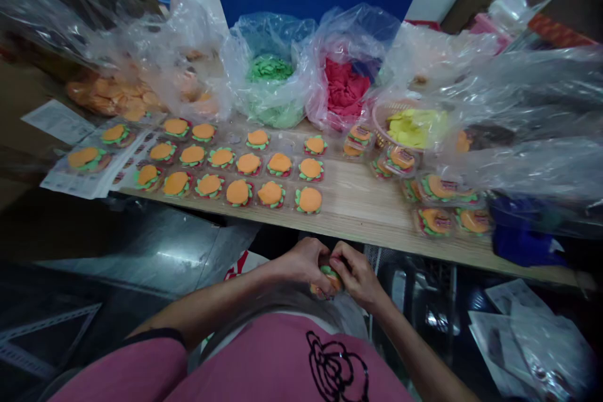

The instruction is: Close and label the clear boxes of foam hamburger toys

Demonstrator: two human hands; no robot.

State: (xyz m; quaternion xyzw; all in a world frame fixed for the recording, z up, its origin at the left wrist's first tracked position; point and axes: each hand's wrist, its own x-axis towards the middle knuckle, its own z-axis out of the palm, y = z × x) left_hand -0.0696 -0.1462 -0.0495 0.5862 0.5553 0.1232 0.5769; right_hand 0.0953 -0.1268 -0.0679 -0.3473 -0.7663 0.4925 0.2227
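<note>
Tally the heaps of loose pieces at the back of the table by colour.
Orange heap: 1 (the bag next to it is too blurred to count)
Green heap: 1
Red heap: 1
Yellow heap: 1, in a basket
Total: 4

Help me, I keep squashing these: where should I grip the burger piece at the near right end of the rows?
Probably pinch the burger piece by its rim, at the green frill, coming from the table's near edge. It lies flat with its orange dome up, its near and right sides free, neighbours only left and behind.
</note>
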